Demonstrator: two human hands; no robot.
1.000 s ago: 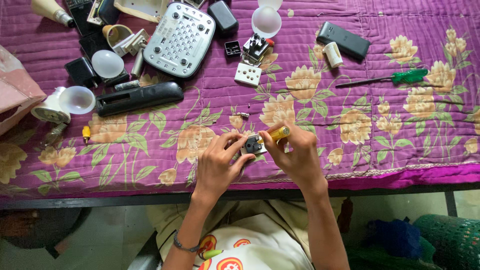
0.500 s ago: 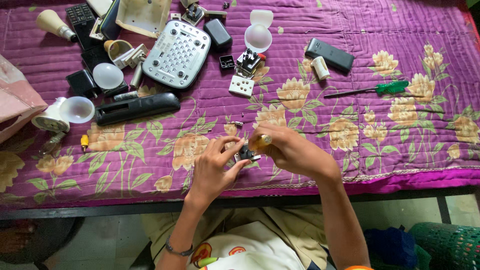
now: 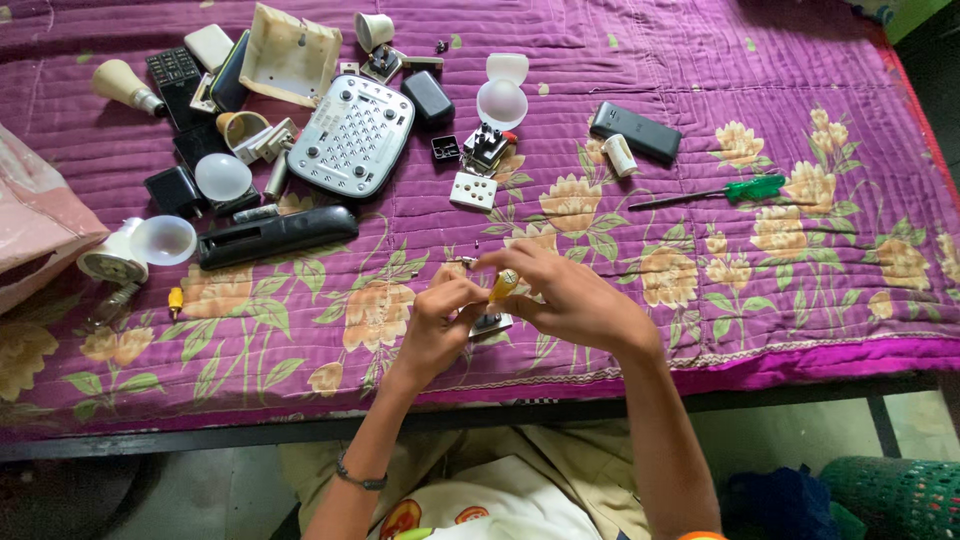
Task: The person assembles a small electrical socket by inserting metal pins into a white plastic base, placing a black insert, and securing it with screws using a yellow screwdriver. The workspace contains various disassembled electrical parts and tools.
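- A small white and black electrical part (image 3: 490, 323) sits at the near edge of the purple floral quilt (image 3: 700, 150), low in the middle of the view, held just above the cloth between both hands.
- The left hand (image 3: 440, 320) pinches the part from its left side, fingers curled shut on it; most of the part is hidden under them.
- The right hand (image 3: 560, 295) is closed around a yellow-handled screwdriver (image 3: 502, 285), whose handle pokes out between the fingertips and points down at the part. The two hands touch above it.
- Just beyond the hands a tiny metal screw (image 3: 463, 261) lies on the quilt.
- Farther up is a white square socket plate (image 3: 473, 191), with a dismantled switch body (image 3: 486, 146) and a small black square piece (image 3: 444, 148) beside it.
- To the right lie a black rectangular box (image 3: 635, 132), a small white cylinder (image 3: 620, 155) touching it, and a green-handled screwdriver (image 3: 715, 193) well apart from the hands.
- To the upper left is a silver perforated panel (image 3: 350, 135), a long black remote control (image 3: 277, 236) below it, a beige open housing (image 3: 288, 55), and several bulb domes and bases, one translucent dome (image 3: 166, 240) at the far left.
- A pink plastic bag (image 3: 35, 225) lies at the left edge.
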